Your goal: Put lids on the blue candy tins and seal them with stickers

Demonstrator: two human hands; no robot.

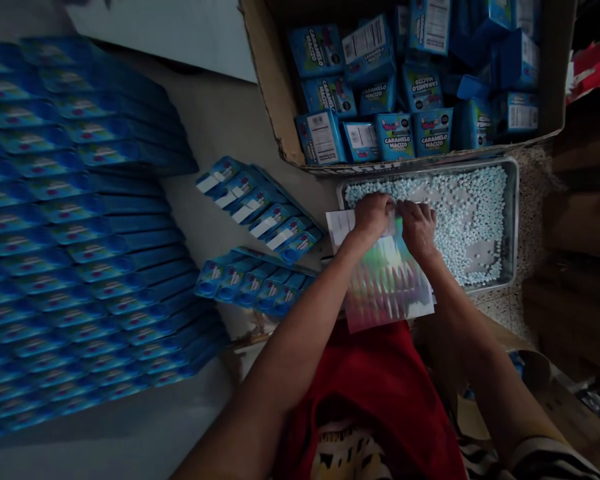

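My left hand [373, 217] and my right hand [419, 228] are close together over the near left part of a metal tray [513, 227]. Both have their fingers pinched together. Between the fingertips there seems to be something small and see-through, too dim to name. Below the hands lies a shiny rainbow-coloured sheet [387, 293] above my lap, with the edge of a white printed paper [336, 230] sticking out at its left. Many small pale blue candies [460, 253] are spread in the tray.
Beyond the tray stands a cardboard box [267, 87] full of blue printed boxes [398, 137]. To the left, two rows of blue boxes [253, 207] lie by a large stack of blue boxes [80, 240]. Brown cartons [575, 287] are at the right.
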